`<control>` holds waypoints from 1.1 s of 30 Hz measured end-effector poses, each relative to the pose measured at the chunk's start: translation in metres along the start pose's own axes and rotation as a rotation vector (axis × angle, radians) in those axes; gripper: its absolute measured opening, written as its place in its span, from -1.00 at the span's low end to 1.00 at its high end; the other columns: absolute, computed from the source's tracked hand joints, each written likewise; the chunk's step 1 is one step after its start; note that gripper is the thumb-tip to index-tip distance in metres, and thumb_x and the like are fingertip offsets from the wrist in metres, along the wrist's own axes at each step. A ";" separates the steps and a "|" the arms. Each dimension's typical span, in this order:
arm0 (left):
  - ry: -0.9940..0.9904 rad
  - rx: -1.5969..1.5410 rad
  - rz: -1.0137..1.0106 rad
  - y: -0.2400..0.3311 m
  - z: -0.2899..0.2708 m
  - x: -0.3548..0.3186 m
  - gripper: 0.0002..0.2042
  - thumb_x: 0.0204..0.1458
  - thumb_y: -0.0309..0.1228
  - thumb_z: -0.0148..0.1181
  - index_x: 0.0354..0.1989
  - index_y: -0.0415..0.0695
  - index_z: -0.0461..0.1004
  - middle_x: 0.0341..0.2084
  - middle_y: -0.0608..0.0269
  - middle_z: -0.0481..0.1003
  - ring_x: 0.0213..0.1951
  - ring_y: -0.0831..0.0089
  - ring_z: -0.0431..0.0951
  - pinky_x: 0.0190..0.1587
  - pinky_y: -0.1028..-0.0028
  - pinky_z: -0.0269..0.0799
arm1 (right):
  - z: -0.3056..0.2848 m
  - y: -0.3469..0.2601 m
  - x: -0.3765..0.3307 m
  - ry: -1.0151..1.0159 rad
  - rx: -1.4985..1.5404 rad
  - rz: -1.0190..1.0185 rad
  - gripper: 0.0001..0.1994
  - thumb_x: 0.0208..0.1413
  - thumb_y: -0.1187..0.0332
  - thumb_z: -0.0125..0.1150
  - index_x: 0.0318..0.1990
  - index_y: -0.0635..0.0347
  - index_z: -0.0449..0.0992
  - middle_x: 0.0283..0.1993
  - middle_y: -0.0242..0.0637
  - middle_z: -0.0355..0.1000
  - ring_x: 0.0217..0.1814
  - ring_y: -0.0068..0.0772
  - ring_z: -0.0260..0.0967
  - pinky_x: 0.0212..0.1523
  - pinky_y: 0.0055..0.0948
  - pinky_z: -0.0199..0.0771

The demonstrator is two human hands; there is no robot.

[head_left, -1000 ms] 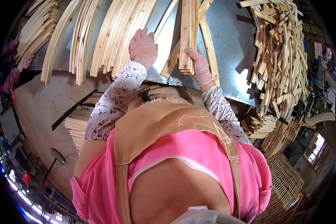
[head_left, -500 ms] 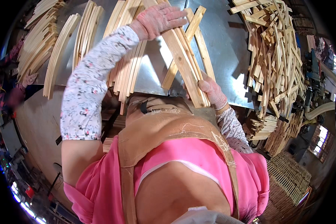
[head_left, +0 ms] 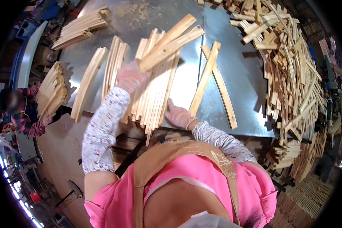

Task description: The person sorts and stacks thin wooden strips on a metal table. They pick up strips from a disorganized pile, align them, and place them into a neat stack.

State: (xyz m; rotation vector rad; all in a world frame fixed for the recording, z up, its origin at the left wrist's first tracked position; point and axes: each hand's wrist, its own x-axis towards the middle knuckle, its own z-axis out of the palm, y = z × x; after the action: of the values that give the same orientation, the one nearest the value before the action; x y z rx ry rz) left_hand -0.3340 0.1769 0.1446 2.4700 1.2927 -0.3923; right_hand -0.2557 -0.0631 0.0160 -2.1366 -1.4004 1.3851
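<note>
Two-handed a moment ago, the wooden slats [head_left: 171, 48] are now gripped by the closed left hand [head_left: 133, 78] alone, above the slat row [head_left: 155, 91] on the desk [head_left: 241, 91]. The right hand [head_left: 179, 116] is freed, loosely open beside the row.

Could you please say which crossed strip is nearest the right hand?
The strip slanting up rightward, its near end beside the right hand; the other strip ends farther away.
</note>
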 end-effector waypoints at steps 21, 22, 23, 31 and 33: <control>-0.236 -1.787 0.094 0.007 0.095 -0.004 -0.51 0.37 -0.13 0.19 0.31 -0.22 0.40 -0.08 0.11 0.60 -0.09 0.34 0.65 -0.03 0.31 0.67 | -0.013 -0.018 0.002 0.545 0.860 -0.169 -0.13 0.13 0.45 0.34 0.60 0.17 0.09 0.01 -0.12 0.51 -0.18 -0.35 0.49 -0.12 -0.37 0.61; -0.273 -1.780 0.067 -0.007 0.089 -0.003 -0.50 0.39 -0.12 0.17 0.33 -0.21 0.39 -0.08 0.10 0.61 -0.09 0.35 0.65 -0.03 0.31 0.67 | -0.012 -0.009 0.002 0.580 0.897 -0.210 -0.14 0.13 0.47 0.33 0.60 0.17 0.10 0.02 -0.15 0.49 -0.17 -0.35 0.48 -0.13 -0.36 0.61; -0.182 -1.809 0.047 -0.026 0.097 0.001 -0.49 0.41 -0.11 0.16 0.36 -0.20 0.40 -0.09 0.10 0.64 -0.13 0.35 0.66 -0.10 0.36 0.69 | -0.013 -0.005 0.001 0.597 0.854 -0.182 -0.16 0.13 0.48 0.33 0.59 0.19 0.11 0.04 -0.15 0.47 -0.14 -0.35 0.47 -0.13 -0.36 0.61; -0.167 -1.912 0.004 -0.127 0.079 -0.022 -0.55 0.36 -0.23 0.22 0.29 -0.27 0.44 -0.18 0.10 0.61 -0.26 0.36 0.64 -0.17 0.42 0.67 | 0.016 0.034 -0.015 0.543 0.787 -0.083 -0.24 0.18 0.41 0.32 0.53 0.31 0.21 0.16 -0.08 0.47 0.11 -0.27 0.44 0.16 -0.35 0.51; -0.154 -1.989 0.032 -0.143 0.089 -0.022 -0.54 0.37 -0.25 0.20 0.31 -0.29 0.41 -0.11 0.04 0.59 -0.20 0.34 0.65 -0.12 0.40 0.67 | 0.016 0.018 -0.021 0.426 0.837 -0.083 -0.30 0.21 0.42 0.30 0.51 0.31 0.25 0.17 -0.15 0.46 0.11 -0.32 0.42 0.16 -0.38 0.48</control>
State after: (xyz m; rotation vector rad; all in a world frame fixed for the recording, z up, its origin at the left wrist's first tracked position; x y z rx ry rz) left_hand -0.4727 0.2011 0.0501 0.6976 0.7147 0.5302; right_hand -0.2598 -0.0943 0.0083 -1.6358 -0.5777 1.1052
